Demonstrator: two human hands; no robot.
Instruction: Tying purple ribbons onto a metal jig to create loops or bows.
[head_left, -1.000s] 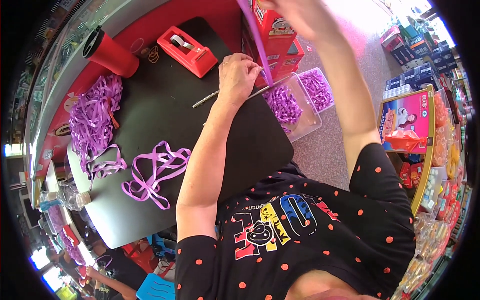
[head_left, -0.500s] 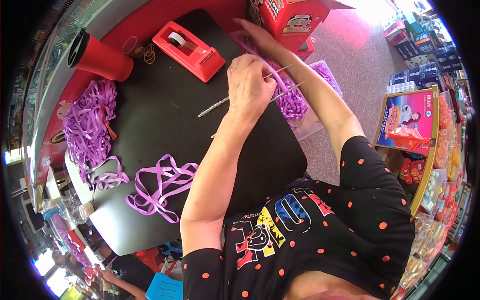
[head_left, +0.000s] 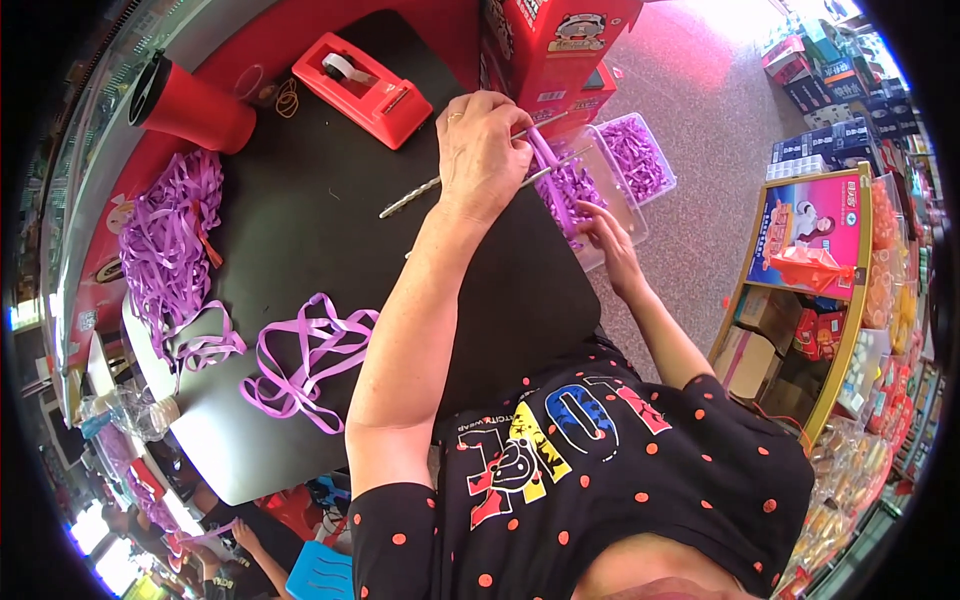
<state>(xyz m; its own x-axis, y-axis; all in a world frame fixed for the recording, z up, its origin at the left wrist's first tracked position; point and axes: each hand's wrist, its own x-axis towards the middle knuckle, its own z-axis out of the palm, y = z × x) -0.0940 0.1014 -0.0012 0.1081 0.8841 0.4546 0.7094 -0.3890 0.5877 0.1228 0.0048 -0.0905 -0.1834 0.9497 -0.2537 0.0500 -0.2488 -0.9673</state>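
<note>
My left hand (head_left: 478, 155) is closed around two thin metal rods (head_left: 408, 198), which slant across the right edge of the black tabletop. A purple ribbon (head_left: 546, 158) loops over the rods just beyond my fingers and runs down toward my right hand (head_left: 608, 240). The right fingers are bent together at the ribbon's lower stretch. Beneath lies a clear plastic box (head_left: 630, 212) with purple ribbon pieces in it. On the table, left of my forearm, is a loose tangle of purple ribbon (head_left: 290, 365).
A large ribbon heap (head_left: 172, 240) lies at the table's left side. Along the far edge are a red tape dispenser (head_left: 365, 92) and a red tumbler (head_left: 200, 110). Red cartons (head_left: 560, 50) and another ribbon-filled tub (head_left: 636, 155) stand right of the table. A display shelf (head_left: 812, 245) is farther right.
My right hand has swung from beyond the rods round to their near right side, bringing the ribbon down with it. My left hand keeps its hold on the rods. The view has shifted slightly.
</note>
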